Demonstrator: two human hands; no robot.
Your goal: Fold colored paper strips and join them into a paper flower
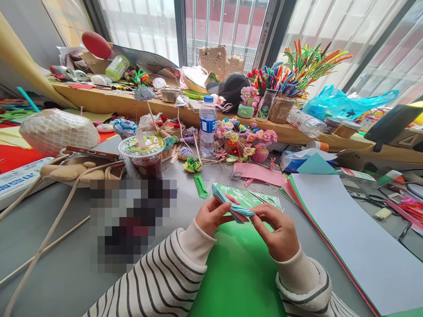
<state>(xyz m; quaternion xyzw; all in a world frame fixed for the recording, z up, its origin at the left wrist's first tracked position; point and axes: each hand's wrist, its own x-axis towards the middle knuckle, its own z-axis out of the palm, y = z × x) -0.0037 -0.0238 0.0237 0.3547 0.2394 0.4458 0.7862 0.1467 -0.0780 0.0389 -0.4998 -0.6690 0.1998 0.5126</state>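
Note:
Between my two hands is a folded piece of blue and pink paper, pleated in several thin layers. My left hand pinches its left part, thumb on top. The fingertips of my right hand close on its right end. Beneath both hands lies a glossy green sheet, reaching to the table's near edge. Just beyond them a clear packet with green paper lies flat, with scissors on it. A small folded green paper strip rests to the left of the packet.
A lidded drink cup and a water bottle stand upright beyond my hands. Stacked coloured paper with white on top covers the right side. Left are a bag with long straps and a blurred patch. Craft flowers line the back.

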